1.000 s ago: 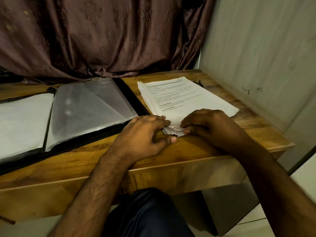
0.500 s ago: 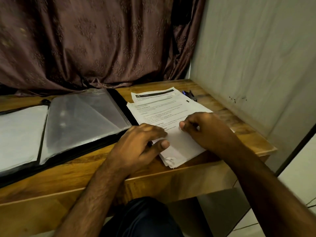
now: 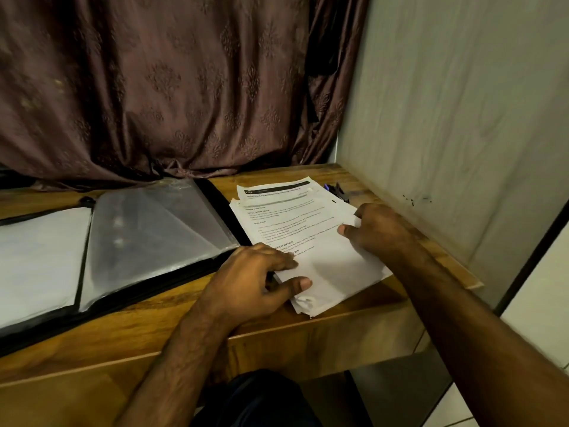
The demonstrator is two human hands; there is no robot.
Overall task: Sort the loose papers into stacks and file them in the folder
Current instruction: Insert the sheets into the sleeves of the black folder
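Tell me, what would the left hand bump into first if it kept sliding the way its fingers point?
Probably the right hand: the left hand points rightward across the paper stack it already touches.

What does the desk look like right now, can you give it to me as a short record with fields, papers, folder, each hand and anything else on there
papers: white printed stack on the wooden desk, right of the folder, near corner over the front edge
folder: black, open flat, clear sleeves showing
left hand: fingers and thumb resting on the stack's near left edge
right hand: pinching the top sheet's right edge
other: dark clip beyond the stack; brown curtain behind
filing: papers not yet in the folder
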